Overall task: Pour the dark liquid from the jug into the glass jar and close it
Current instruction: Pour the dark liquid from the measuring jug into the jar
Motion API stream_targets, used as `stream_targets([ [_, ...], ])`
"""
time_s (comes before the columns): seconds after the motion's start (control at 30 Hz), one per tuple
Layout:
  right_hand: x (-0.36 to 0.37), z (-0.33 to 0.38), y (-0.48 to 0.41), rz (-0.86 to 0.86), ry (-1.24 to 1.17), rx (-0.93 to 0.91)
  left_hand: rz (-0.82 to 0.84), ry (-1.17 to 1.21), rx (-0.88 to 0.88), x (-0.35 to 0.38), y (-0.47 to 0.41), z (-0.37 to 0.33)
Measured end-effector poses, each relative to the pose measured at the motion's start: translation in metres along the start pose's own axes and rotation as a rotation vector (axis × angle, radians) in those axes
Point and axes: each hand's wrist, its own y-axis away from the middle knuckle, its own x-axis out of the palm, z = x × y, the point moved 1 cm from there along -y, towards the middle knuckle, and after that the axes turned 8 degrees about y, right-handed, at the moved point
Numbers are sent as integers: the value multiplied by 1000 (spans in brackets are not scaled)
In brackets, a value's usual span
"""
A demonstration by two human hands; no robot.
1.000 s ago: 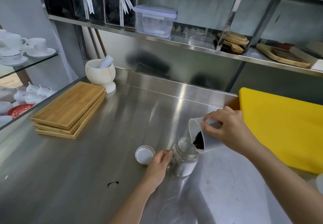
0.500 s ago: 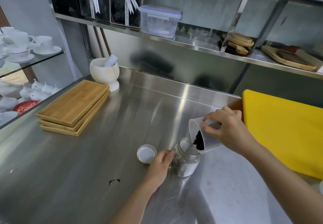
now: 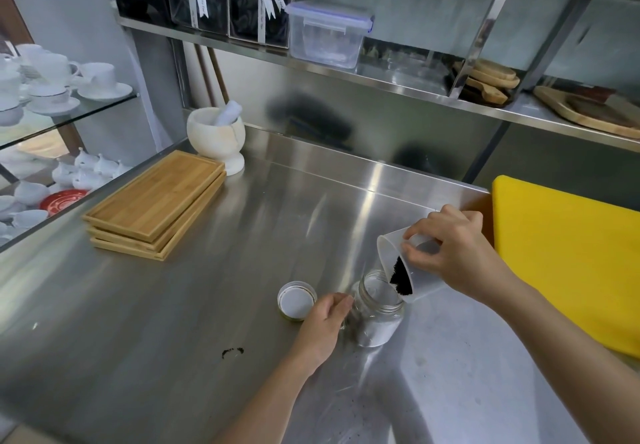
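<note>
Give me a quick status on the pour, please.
Right hand tips jug over glass jar, dark contents at the lip. Left hand steadies jar. Lid off, beside it. Nothing in the way.

White jug (image 3: 420,270) tilted over open upright glass jar (image 3: 375,308); dark contents (image 3: 401,277) at lip; lid (image 3: 296,300) beside.

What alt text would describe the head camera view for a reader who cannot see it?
A right hand tilts a white jug of dark contents over an open glass jar, which the left hand steadies on a steel counter. The jar's lid lies beside it.
</note>
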Motion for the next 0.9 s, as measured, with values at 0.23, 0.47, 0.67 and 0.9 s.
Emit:
stream_targets([
  [0.23, 1, 1, -2, -39, 15, -81, 0, 26, -7, 1, -1, 1],
  [0.47, 5, 1, -4, -59, 20, -112, -3, 17, -18, 1, -6, 5],
  [0.67, 8, 0, -5, -66, 55, -167, -3, -3, 2, 2, -7, 6],
  [0.9, 9, 1, -4, -56, 23, -258, -5, -2, 7, 2, -6, 6],
])
